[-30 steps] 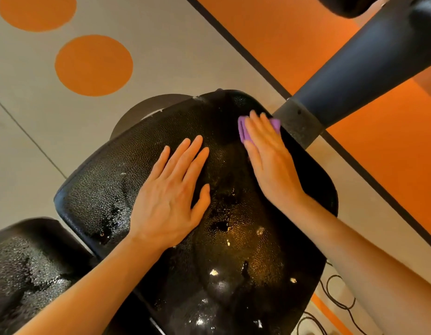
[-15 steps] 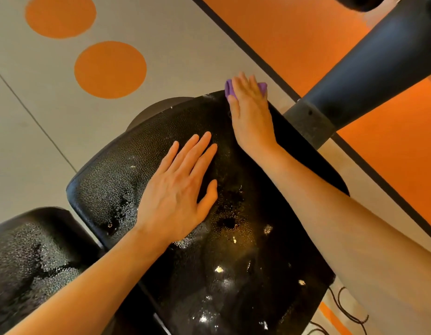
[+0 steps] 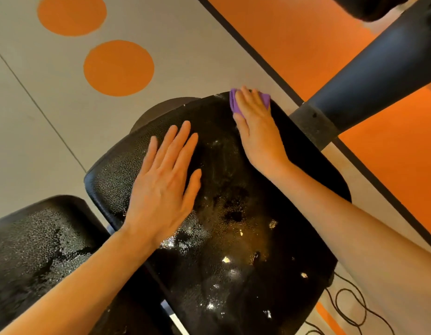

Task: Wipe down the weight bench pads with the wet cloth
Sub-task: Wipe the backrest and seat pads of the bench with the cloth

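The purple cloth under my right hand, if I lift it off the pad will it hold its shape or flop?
The purple cloth will probably flop: it lies bunched and folded under the right hand. It is likely thin and light, since flat fingers nearly cover it. It may cling or drip a little, as the bench pad glistens with wet patches.

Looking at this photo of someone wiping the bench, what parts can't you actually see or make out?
- Purple cloth: mostly under the right hand, head view.
- Second pad: cut off by the left edge.
- Large pad: partly covered by the left hand; bottom edge crops it.
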Motion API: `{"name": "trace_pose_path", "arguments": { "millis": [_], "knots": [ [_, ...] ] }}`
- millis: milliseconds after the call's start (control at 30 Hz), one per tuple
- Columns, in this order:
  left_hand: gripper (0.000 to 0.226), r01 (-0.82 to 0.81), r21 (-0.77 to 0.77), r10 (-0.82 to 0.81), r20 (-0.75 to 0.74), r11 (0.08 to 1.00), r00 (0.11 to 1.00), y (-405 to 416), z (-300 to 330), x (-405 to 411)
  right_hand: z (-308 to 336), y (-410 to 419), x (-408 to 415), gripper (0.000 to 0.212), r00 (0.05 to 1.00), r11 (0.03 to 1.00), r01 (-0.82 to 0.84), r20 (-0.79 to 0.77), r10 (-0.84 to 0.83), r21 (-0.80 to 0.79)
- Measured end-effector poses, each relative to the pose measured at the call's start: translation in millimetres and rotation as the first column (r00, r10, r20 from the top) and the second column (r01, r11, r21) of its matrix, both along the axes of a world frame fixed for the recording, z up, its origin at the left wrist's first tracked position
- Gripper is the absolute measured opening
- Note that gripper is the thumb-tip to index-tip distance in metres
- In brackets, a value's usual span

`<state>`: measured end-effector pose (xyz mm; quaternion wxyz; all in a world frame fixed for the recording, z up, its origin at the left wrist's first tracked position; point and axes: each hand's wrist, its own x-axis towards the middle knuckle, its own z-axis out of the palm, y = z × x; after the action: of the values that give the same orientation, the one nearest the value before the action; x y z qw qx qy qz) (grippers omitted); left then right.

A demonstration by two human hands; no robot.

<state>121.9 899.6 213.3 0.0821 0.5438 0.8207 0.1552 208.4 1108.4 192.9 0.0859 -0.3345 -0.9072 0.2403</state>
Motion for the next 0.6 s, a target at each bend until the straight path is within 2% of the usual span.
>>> {"name": "trace_pose_path", "arguments": {
  "millis": [67, 100, 167, 200, 233, 300, 367, 433, 533, 567, 600],
  "knots": [
    [0.061, -0.137, -0.009, 0.137, 0.023, 0.991, 0.990, -24.2, 1.2, -10.7, 3.5, 2.1, 22.9, 0.045, 0.991, 0.991, -0.133, -0.011, 0.133, -0.009],
    [0.062, -0.174, -0.019, 0.175, 0.025, 0.985, 0.984, -33.4, 0.0, -14.8, 1.9, 8.4, 18.8, 0.044, 0.996, 0.996, -0.084, -0.035, 0.084, -0.007],
    [0.063, -0.195, -0.034, 0.195, -0.002, 0.980, 0.981, -42.0, -4.3, -17.4, 3.6, 2.4, -7.2, 0.042, 0.986, 0.989, 0.146, -0.078, -0.147, -0.017],
    [0.063, -0.200, -0.035, 0.200, -0.018, 0.979, 0.980, -42.2, -6.4, -16.9, 5.3, -13.7, -24.7, 0.041, 0.975, 0.978, 0.206, -0.082, -0.207, -0.013],
    [0.063, -0.207, -0.033, 0.207, -0.028, 0.978, 0.978, -41.1, -7.4, -15.6, 7.9, -36.0, -40.6, 0.042, 0.981, 0.986, 0.169, -0.100, -0.167, 0.014],
    [0.063, -0.216, -0.026, 0.215, -0.036, 0.976, 0.976, -38.5, -8.3, -14.5, 12.1, -75.4, -53.4, 0.042, 0.989, 0.994, -0.094, -0.112, 0.100, 0.061],
    [0.063, -0.213, -0.019, 0.212, -0.040, 0.977, 0.976, -39.4, -8.8, -14.6, 15.9, -62.4, -44.7, 0.042, 0.960, 0.959, -0.273, -0.051, 0.277, 0.077],
    [0.063, -0.216, -0.012, 0.215, -0.033, 0.976, 0.976, -40.6, -8.4, -15.3, 12.5, -18.9, -35.8, 0.039, 0.982, 0.979, -0.187, -0.008, 0.188, 0.083],
    [0.063, -0.221, -0.005, 0.220, -0.033, 0.975, 0.975, -38.6, -7.8, -14.8, 12.2, 12.4, -33.5, 0.027, 0.985, 0.988, 0.154, -0.081, -0.152, 0.022],
    [0.063, -0.224, -0.002, 0.224, -0.029, 0.975, 0.974, -38.2, -7.6, -14.8, 13.0, -3.9, -43.1, 0.025, 0.981, 0.984, 0.174, -0.089, -0.170, 0.037],
    [0.063, -0.226, 0.001, 0.226, -0.025, 0.974, 0.974, -37.9, -7.4, -14.5, 12.5, -28.2, -54.4, 0.025, 0.988, 0.989, 0.128, -0.096, -0.121, 0.070]
  ]
}}
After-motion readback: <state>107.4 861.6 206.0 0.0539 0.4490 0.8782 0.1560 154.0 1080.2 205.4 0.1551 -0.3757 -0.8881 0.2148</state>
